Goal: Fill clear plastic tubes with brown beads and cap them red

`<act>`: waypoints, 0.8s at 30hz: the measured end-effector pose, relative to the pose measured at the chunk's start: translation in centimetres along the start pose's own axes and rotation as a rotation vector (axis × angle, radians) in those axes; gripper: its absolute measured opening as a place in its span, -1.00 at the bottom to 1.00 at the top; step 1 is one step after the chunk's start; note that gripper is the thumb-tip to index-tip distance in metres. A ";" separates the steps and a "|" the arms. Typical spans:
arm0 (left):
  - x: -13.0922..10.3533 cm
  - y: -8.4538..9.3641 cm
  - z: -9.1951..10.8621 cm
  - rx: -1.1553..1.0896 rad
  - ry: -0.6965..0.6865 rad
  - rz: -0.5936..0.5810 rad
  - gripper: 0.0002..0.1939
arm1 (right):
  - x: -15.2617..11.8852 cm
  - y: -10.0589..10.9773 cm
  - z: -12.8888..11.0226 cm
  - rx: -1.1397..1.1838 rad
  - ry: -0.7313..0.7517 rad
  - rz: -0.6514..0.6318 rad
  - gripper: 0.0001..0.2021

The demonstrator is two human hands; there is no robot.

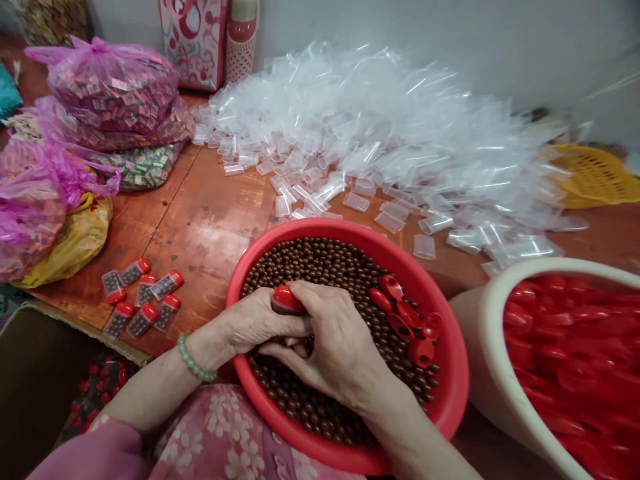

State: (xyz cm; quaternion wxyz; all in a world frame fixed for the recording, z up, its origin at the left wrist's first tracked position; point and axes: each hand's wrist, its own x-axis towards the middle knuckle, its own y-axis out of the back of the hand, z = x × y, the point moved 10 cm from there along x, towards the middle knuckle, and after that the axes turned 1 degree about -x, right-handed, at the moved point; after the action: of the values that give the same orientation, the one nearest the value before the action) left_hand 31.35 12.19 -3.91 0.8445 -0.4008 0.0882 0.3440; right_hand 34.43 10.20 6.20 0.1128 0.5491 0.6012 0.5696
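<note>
Above the red basin [457,393] full of brown candy balls [320,257], my two hands come together. My left hand [253,321], a green bead bracelet at its wrist, is closed around a small container with a red cap [287,300]. From the other side, the fingers of my right hand [337,340] are closed on the same container, thumb and fingers around it. Most of its clear body is hidden by my fingers. Several loose red caps [406,313] rest on the balls at the basin's right side.
Several filled red-capped containers [143,293] lie left on the wooden table [200,233]. A cardboard box [45,360] below holds more. Clear plastic sleeves [375,127] are heaped behind. A white bucket [487,333] of red caps stands right, near a yellow basket [595,175]. Pink bags [115,87] sit left.
</note>
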 end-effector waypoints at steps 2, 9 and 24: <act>0.1 0.0 -0.1 -0.019 -0.007 0.005 -0.59 | 0.1 0.1 -0.4 -0.071 0.015 0.035 -0.41; -0.1 -0.5 -0.2 -0.050 0.010 -0.032 -0.61 | 0.8 0.6 -1.7 -0.202 0.138 0.054 -0.51; -0.6 0.3 -1.2 -0.208 -0.032 0.234 -0.50 | -0.2 1.0 -2.1 -0.196 0.240 0.106 -0.47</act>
State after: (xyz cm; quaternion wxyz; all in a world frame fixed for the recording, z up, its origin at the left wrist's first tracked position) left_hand 30.90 11.13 -4.63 0.7539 -0.4677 0.0847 0.4535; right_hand 33.47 8.64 7.55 0.0630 0.4942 0.5220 0.6923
